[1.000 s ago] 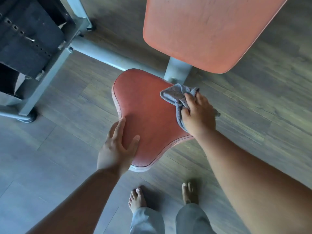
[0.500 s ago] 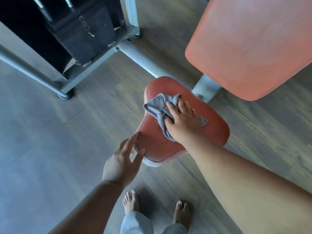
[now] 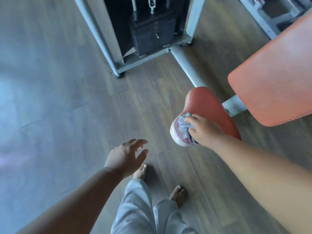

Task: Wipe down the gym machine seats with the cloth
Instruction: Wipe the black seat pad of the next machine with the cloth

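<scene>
Head view, looking down at the wood-plank floor. My right hand is pressed down on the grey cloth, fingers curled over it, pinning it to the near left edge of the red seat pad. The cloth is bunched, part of it draped over the pad's pale rim, part tucked under my palm. So that grip is closed on the cloth, and the cloth is on the seat.

My left hand is off to the left of the seat, well apart from it, hanging over the floor with fingers spread and nothing in it. It is a bit blurred.

Beyond the seat, upper right, there is the larger orange back pad, tilted, with a grey steel post showing between it and the seat. A grey tube runs from under the seat toward the machine frame, which encloses the black weight stack at top centre.

At the bottom, bare feet on the floor and pale grey trouser legs, standing just left of the seat.
</scene>
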A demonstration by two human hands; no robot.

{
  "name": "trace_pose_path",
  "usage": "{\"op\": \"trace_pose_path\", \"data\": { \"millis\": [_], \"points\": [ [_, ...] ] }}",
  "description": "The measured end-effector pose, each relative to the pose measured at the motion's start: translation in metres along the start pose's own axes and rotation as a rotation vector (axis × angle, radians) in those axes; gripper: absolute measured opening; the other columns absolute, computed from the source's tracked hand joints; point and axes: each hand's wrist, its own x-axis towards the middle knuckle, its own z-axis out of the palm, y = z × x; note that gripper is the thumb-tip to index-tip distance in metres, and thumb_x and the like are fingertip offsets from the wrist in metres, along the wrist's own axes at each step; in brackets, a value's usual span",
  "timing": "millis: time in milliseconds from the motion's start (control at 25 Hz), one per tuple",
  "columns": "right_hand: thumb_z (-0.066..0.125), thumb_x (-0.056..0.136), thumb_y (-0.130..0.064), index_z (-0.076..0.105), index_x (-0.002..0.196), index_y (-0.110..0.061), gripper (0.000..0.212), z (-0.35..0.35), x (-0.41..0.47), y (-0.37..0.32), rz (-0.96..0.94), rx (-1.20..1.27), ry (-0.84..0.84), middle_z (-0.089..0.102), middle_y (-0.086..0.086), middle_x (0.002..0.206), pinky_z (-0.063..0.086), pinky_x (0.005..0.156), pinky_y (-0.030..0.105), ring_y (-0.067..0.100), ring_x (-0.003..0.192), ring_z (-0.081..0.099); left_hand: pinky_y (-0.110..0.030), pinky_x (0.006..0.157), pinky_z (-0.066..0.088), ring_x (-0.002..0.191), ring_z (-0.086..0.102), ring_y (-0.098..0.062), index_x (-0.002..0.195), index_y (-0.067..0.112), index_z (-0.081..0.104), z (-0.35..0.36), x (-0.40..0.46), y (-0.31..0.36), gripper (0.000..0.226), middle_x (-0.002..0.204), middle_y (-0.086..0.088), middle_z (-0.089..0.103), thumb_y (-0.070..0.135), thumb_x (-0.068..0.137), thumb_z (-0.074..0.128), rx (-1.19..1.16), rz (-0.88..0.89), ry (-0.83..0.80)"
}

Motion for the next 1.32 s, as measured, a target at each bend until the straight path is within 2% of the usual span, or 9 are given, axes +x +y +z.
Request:
{"op": "trace_pose_path", "data": {
  "millis": [200, 360, 440, 560, 720, 960, 1080, 1200, 1320],
  "points": [
    [0.057, 0.090, -0.018, 0.061, 0.130, -0.025, 0.040, -0.096, -0.025, -0.130, -0.080, 0.074, 0.114, 0.061, -0.006, 0.135, 0.040, 0.080, 0.027, 0.021, 0.115, 0.058, -0.031, 0.072, 0.057, 0.093, 0.071, -0.010, 0.126, 0.041, 0.063, -0.122, -0.052, -0.024, 0.050, 0.108, 0.018, 0.071, 0.062, 0.086, 0.042, -0.003, -0.030, 0.101],
    [0.060, 0.090, -0.019, 0.063, 0.127, -0.024, 0.037, -0.133, -0.021, -0.259, -0.169, 0.114, 0.213, 0.062, -0.006, 0.135, 0.035, 0.089, 0.020, 0.018, 0.123, 0.055, -0.032, 0.078, 0.057, 0.102, 0.068, -0.009, 0.131, 0.042, 0.058, -0.235, -0.073, -0.073, 0.040, 0.116, 0.019, 0.068, 0.056, 0.094, 0.053, 0.049, 0.034, 0.189],
    [0.060, 0.088, -0.025, 0.064, 0.125, -0.027, 0.037, -0.142, -0.013, -0.326, -0.164, 0.130, 0.234, 0.062, -0.009, 0.134, 0.041, 0.094, 0.025, 0.017, 0.121, 0.056, -0.031, 0.078, 0.056, 0.103, 0.068, -0.009, 0.132, 0.042, 0.058, -0.292, -0.082, -0.114, 0.039, 0.116, 0.019, 0.068, 0.055, 0.095, 0.053, 0.088, 0.063, 0.234],
    [0.050, 0.080, -0.038, 0.065, 0.120, -0.031, 0.044, -0.149, 0.011, -0.422, -0.170, 0.200, 0.227, 0.067, -0.013, 0.122, 0.044, 0.087, 0.025, 0.015, 0.110, 0.061, -0.029, 0.078, 0.054, 0.104, 0.067, -0.008, 0.134, 0.043, 0.055, -0.363, -0.096, -0.186, 0.042, 0.118, 0.019, 0.066, 0.057, 0.096, 0.050, 0.138, 0.046, 0.257],
    [0.058, 0.087, -0.031, 0.064, 0.119, -0.034, 0.033, -0.151, 0.064, -0.523, -0.195, 0.237, 0.210, 0.067, -0.012, 0.112, 0.043, 0.078, 0.026, 0.015, 0.098, 0.061, -0.031, 0.082, 0.055, 0.102, 0.066, -0.009, 0.133, 0.044, 0.054, -0.422, -0.100, -0.267, 0.041, 0.116, 0.021, 0.064, 0.059, 0.095, 0.050, 0.085, -0.059, 0.288],
    [0.057, 0.091, -0.030, 0.061, 0.123, -0.035, 0.033, -0.157, 0.175, -0.598, -0.254, 0.179, 0.138, 0.064, -0.015, 0.121, 0.047, 0.090, 0.031, 0.013, 0.110, 0.058, -0.033, 0.083, 0.056, 0.098, 0.067, -0.007, 0.130, 0.045, 0.057, -0.481, -0.039, -0.335, 0.040, 0.112, 0.022, 0.066, 0.061, 0.093, 0.052, -0.014, -0.145, 0.316],
    [0.057, 0.090, -0.031, 0.062, 0.122, -0.035, 0.032, -0.168, 0.252, -0.613, -0.291, 0.186, 0.105, 0.066, -0.015, 0.117, 0.044, 0.088, 0.027, 0.012, 0.108, 0.059, -0.033, 0.084, 0.056, 0.098, 0.067, -0.007, 0.129, 0.045, 0.057, -0.521, 0.013, -0.365, 0.040, 0.111, 0.022, 0.066, 0.060, 0.093, 0.052, -0.007, -0.196, 0.339],
    [0.056, 0.086, -0.044, 0.064, 0.119, -0.036, 0.035, -0.185, 0.336, -0.633, -0.342, 0.255, 0.017, 0.066, -0.016, 0.113, 0.043, 0.086, 0.023, 0.007, 0.104, 0.060, -0.031, 0.080, 0.056, 0.093, 0.066, -0.006, 0.127, 0.044, 0.059, -0.563, 0.065, -0.393, 0.043, 0.108, 0.023, 0.065, 0.064, 0.090, 0.049, -0.017, -0.265, 0.391],
    [0.061, 0.092, -0.043, 0.066, 0.114, -0.038, 0.024, -0.206, 0.422, -0.661, -0.381, 0.357, -0.061, 0.070, -0.019, 0.106, 0.047, 0.088, 0.021, 0.001, 0.099, 0.063, -0.028, 0.078, 0.054, 0.090, 0.065, -0.002, 0.124, 0.045, 0.060, -0.605, 0.113, -0.419, 0.036, 0.103, 0.024, 0.064, 0.059, 0.092, 0.054, -0.043, -0.355, 0.434]
  ]
}}
